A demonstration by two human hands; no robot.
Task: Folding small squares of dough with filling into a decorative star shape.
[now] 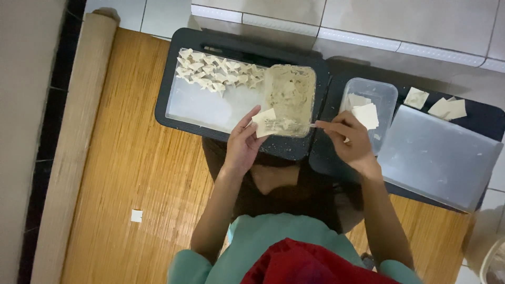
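Left hand [241,144] pinches a square wrapper [264,122] between thumb and fingers, held at the 6 o'clock edge of the filling tub [290,100]. Right hand [350,139] closes around a thin stick [317,125], tip pointing to 9 o'clock. Advice: keep the wrapper flat, take a small portion. The stick's tip and any load are unreadable; the right palm is hidden.

Folded dumplings [215,71] lie in the tray [181,105] left of the filling tub [291,94] (wrapper box [368,105] further right).
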